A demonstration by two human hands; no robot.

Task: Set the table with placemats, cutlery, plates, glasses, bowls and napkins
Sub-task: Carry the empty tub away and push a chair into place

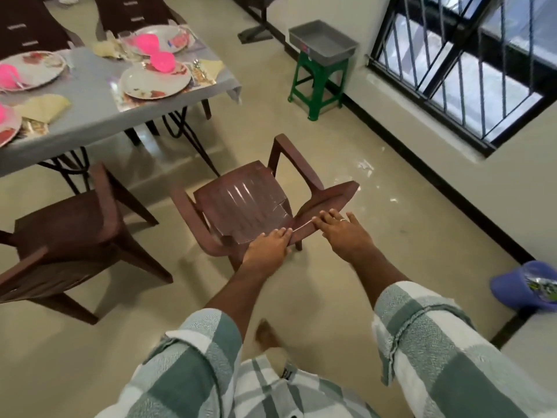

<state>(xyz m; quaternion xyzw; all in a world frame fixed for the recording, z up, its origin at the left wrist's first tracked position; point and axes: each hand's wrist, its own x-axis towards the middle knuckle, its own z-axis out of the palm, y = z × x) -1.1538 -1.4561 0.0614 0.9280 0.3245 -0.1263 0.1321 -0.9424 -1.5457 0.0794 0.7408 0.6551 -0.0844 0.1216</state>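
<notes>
The grey table (99, 116) at the upper left carries round plates (155, 81), pink bowls (162, 61), folded yellow napkins (42, 107), shiny placemats (132, 104) and a glass (126, 40). A brown plastic armchair (247, 200) stands on the floor in front of me, apart from the table. My left hand (266, 248) lies on the top edge of its backrest with fingers stretched out. My right hand (343, 232) also rests on that edge, fingers straight, a ring on one finger. Neither hand holds tableware.
A second brown chair (69, 236) stands at the left by the table; two more sit at the far side. A green stool (316, 82) bearing a grey tray (322, 40) stands by the barred window. A purple cap (527, 285) lies at the right.
</notes>
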